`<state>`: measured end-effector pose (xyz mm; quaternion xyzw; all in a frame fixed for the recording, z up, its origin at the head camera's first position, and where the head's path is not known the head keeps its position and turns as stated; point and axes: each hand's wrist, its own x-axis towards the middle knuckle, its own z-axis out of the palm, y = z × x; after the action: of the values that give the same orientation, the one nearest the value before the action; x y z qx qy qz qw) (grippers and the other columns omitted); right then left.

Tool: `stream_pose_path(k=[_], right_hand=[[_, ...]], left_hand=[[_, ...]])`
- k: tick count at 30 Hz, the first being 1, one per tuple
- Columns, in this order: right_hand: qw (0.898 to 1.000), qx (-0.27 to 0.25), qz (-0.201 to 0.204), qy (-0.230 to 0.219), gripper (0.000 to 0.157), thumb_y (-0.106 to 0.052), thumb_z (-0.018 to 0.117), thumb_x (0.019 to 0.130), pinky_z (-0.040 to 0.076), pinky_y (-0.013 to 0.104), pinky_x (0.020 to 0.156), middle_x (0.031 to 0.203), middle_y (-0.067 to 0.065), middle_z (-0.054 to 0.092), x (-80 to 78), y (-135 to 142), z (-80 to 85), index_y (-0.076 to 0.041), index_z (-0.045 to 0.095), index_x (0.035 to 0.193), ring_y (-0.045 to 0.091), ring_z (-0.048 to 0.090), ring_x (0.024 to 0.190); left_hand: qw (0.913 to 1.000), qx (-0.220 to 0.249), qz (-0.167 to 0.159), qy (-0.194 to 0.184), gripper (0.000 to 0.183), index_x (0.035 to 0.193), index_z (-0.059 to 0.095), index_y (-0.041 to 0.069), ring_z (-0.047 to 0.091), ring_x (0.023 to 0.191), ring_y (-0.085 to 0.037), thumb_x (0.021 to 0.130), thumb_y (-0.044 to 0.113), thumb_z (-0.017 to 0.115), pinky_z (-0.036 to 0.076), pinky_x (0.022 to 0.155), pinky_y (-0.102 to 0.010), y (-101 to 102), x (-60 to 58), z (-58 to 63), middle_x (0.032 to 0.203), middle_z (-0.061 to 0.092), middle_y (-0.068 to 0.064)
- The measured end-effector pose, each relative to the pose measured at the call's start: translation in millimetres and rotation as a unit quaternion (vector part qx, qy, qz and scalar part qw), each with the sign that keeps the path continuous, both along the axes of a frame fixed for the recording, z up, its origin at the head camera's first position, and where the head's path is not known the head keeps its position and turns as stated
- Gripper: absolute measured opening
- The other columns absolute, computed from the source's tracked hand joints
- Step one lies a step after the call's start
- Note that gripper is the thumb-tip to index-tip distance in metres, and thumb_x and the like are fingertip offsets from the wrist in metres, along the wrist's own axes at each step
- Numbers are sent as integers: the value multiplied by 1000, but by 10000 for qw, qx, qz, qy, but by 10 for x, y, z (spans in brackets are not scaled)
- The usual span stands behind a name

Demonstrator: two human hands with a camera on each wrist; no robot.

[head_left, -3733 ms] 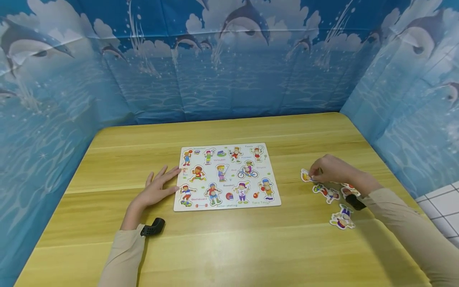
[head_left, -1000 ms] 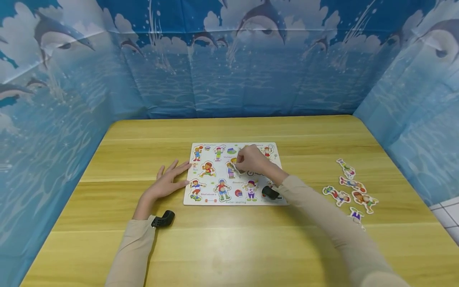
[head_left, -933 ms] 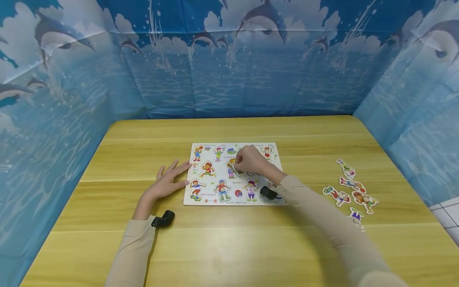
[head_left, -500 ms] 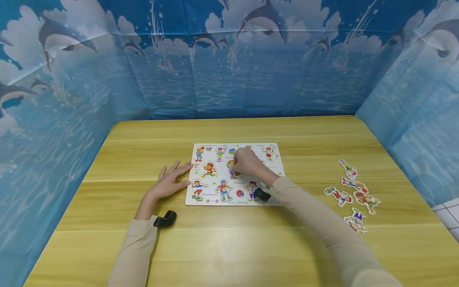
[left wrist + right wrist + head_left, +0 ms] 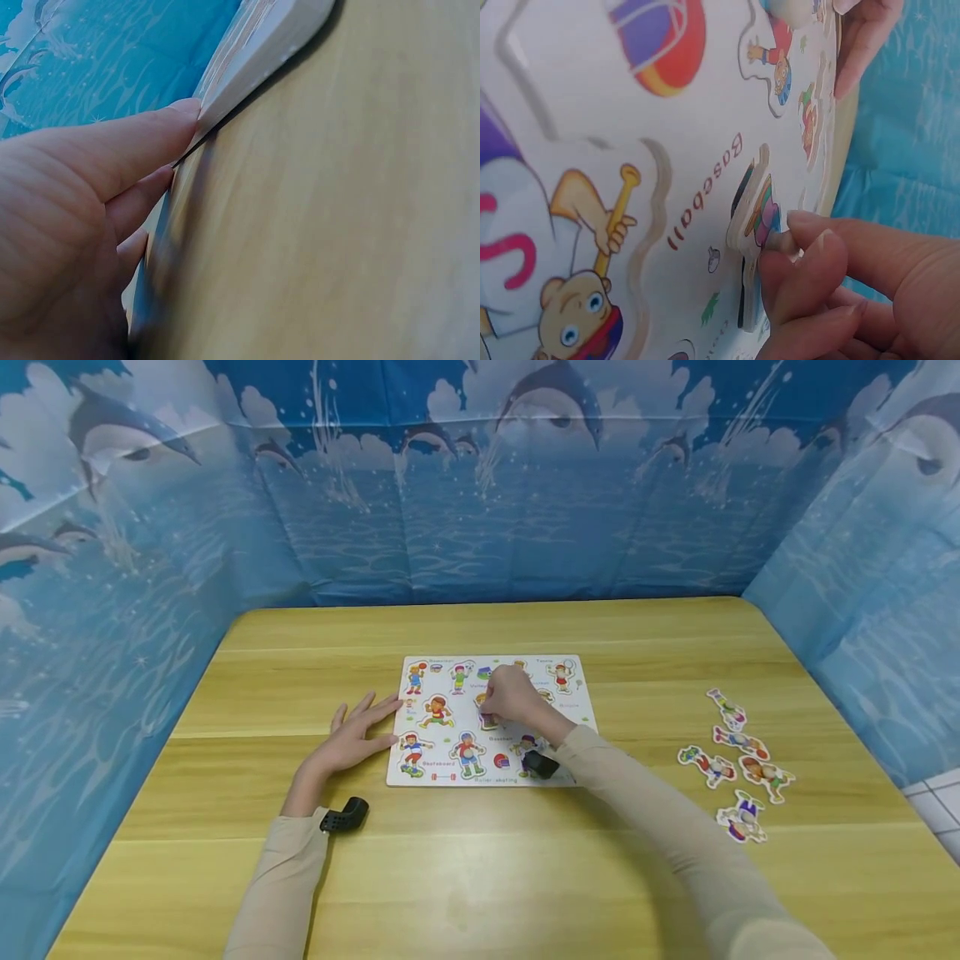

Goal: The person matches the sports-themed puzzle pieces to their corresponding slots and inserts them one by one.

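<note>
A white wooden puzzle board (image 5: 447,739) with printed sports figures lies on the table. My right hand (image 5: 513,697) is over its middle, thumb and fingers pinching the small knob of a puzzle piece (image 5: 744,225). In the right wrist view the piece stands partly proud of the board, tilted at a recess beside the word "Baseball"; the hand covers part of it. My left hand (image 5: 348,739) rests at the board's left edge with fingers spread. The left wrist view shows its thumb (image 5: 150,139) touching the board's side.
Several loose puzzle pieces (image 5: 742,743) lie in a group on the right of the wooden table (image 5: 465,868). A blue dolphin-print cloth (image 5: 487,543) hangs behind the table and along both sides.
My right hand has come from the loose pieces at the right to the board's middle, bringing one piece. In the last second it shifts and turns slightly there. The left hand stays at the edge.
</note>
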<state>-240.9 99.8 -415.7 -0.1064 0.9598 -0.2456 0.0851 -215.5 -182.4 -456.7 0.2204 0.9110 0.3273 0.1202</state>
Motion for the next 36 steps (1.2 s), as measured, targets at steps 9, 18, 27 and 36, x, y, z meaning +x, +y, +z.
stream_pose_path(k=[9,18,27,36], right_hand=[[9974,-421,-307,-506,25,-14,71,80,24,18,40,50,10,63,-4,53,8,-1,68,58,6,39,35],[9957,-750,439,-318,13,-12,69,82,39,19,55,84,9,70,58,219,63,-5,73,92,11,52,62],[9910,-1177,634,47,24,-14,71,82,40,23,58,97,9,71,93,496,75,-7,72,105,15,52,66],[9921,-1156,479,-97,23,-15,73,80,45,24,63,98,8,73,181,726,132,-8,73,102,18,58,73]], left_hand=[[10000,16,-51,-22,62,147,33,18,0,148,-37,92,34,57,-13,112,-59,29,-17,6,156,26,-8],[9999,-9,-140,9,62,147,33,18,0,148,-37,92,34,57,-14,112,-60,46,-42,-10,157,24,-7],[9999,-48,-111,-13,62,147,33,19,-1,148,-37,92,34,57,-14,112,-60,31,-35,-16,158,23,-7],[10000,-53,-70,-19,62,147,33,18,0,147,-38,92,35,57,-14,112,-61,-11,4,-28,157,24,-8]])
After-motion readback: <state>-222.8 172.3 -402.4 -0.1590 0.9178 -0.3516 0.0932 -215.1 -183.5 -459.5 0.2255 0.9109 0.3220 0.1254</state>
